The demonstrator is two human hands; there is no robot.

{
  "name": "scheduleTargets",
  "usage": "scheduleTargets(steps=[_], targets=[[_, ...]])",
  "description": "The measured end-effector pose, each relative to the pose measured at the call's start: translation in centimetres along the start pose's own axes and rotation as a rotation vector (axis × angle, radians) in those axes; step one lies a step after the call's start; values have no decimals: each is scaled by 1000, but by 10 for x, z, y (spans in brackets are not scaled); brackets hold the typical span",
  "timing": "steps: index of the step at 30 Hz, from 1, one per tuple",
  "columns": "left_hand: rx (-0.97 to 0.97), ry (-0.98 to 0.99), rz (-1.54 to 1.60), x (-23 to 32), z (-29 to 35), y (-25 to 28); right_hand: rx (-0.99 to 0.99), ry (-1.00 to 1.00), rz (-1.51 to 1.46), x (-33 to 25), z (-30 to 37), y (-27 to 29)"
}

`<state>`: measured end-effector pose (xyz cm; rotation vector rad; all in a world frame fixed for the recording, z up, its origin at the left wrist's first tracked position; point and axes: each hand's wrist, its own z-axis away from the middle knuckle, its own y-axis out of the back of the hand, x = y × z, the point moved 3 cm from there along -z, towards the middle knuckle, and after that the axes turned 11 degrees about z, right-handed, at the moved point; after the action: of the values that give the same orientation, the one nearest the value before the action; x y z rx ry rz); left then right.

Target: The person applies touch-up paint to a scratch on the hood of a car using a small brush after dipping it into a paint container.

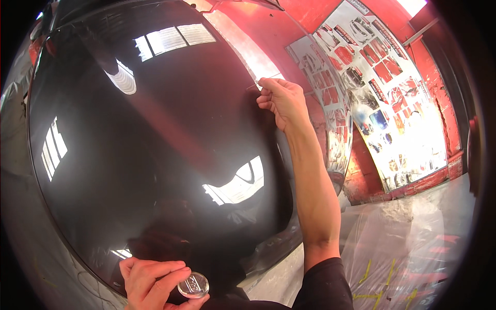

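Note:
My left hand (150,281) is closed on a small round, silvery, clear-looking container (194,285) at the lower edge, thumb below and fingers above it. My right arm reaches forward along the right side of a glossy black car panel (170,119). At its end my right hand (281,101) is closed in a pinch over the panel's right edge. A thin, pale, stick-like thing (255,85) shows at the fingertips, too fine to tell its kind. Whether its tip touches the panel cannot be made out.
Bright windows and a reddish streak reflect in the black panel. To the right stand a red wall (361,181) and a large poster board (382,93) with car pictures. Clear plastic sheeting (403,248) covers things at the lower right. More grey covering lies along the left.

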<state>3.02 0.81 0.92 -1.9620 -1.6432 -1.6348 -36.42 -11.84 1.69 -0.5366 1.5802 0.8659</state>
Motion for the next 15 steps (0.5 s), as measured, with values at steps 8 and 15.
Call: scheduleTargets(steps=[8,15], targets=[[-192,-46,29,7,-9,18,7,3,15,-3,1,-2],[-207,-53,23,7,-8,17,8,1,6,-2,1,-1]])
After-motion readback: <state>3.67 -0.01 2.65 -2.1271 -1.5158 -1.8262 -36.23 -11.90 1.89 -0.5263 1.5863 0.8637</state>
